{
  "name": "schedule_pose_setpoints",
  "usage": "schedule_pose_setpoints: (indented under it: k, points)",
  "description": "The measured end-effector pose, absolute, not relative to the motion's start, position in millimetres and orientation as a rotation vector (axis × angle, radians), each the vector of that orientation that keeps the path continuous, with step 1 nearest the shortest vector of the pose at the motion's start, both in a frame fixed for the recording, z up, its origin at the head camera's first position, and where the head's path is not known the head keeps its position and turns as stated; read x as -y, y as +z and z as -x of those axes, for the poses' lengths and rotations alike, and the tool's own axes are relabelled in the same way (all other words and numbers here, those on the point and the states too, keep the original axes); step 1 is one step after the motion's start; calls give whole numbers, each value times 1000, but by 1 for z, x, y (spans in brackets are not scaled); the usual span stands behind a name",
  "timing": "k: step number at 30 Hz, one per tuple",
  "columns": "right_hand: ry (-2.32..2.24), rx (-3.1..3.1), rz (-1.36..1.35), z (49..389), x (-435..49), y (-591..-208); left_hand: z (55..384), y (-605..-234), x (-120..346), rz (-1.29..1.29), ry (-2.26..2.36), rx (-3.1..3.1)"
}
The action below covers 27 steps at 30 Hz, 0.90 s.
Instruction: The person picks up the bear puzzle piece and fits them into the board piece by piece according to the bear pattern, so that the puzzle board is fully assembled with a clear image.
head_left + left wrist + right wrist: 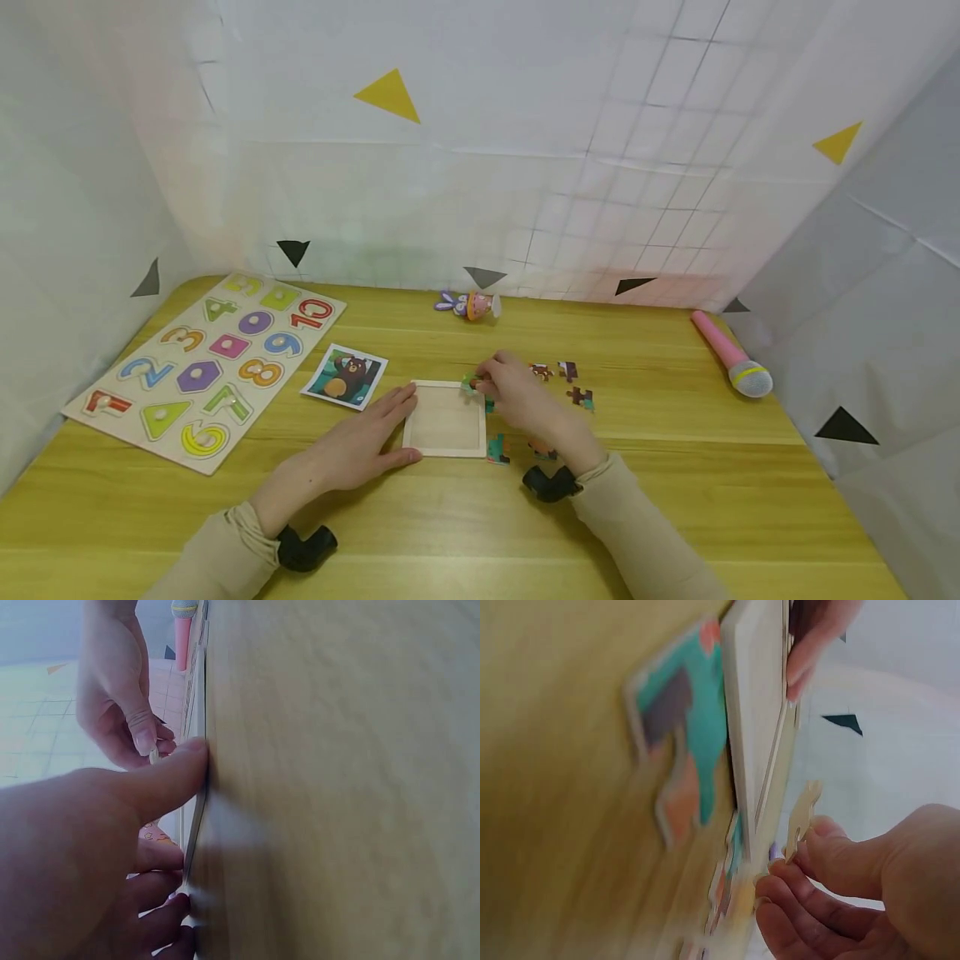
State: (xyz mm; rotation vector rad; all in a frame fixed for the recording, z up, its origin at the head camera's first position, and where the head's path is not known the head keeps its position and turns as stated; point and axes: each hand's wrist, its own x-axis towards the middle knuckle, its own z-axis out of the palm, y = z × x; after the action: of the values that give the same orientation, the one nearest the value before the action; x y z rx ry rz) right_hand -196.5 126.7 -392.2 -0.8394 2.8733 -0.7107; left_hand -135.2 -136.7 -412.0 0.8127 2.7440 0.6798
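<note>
My left hand (356, 437) rests along the left side of a small square wooden puzzle tray (450, 421), its extended fingers at the upper left corner and the thumb at the lower left. No pieces lie inside the tray. Between thumb and fingers, my right hand (528, 404) pinches a green and brown jigsaw piece (469, 382) over the tray's upper right corner. The right wrist view shows the bare wooden side of this piece (804, 814). Next to the tray's right side lies a teal jigsaw piece (497, 448), with others partly hidden under the right hand.
More jigsaw pieces (581, 397) are scattered to the right. A bear picture card (347, 377) lies left of the tray, beside a large number-and-shape board (176, 337). At the back lies a small rabbit-eared toy (472, 306); a pink toy microphone (731, 354) is far right.
</note>
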Motion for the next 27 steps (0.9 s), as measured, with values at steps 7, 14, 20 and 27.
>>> schedule_pose_setpoints:
  k: [7, 14, 20, 27]
  points:
    - [-665, -2888, 887, 193, -108, -392, 136, -414, 136, -804, 664, -2748]
    - [-651, -2869, 963, 191, -94, -394, 136, -415, 136, -817, 663, -2750]
    - [-623, -2875, 1023, 191, -87, -395, 136, -414, 136, -809, 678, -2747]
    - [-561, -2854, 1054, 191, -79, -397, 136, -415, 137, -824, 683, -2747]
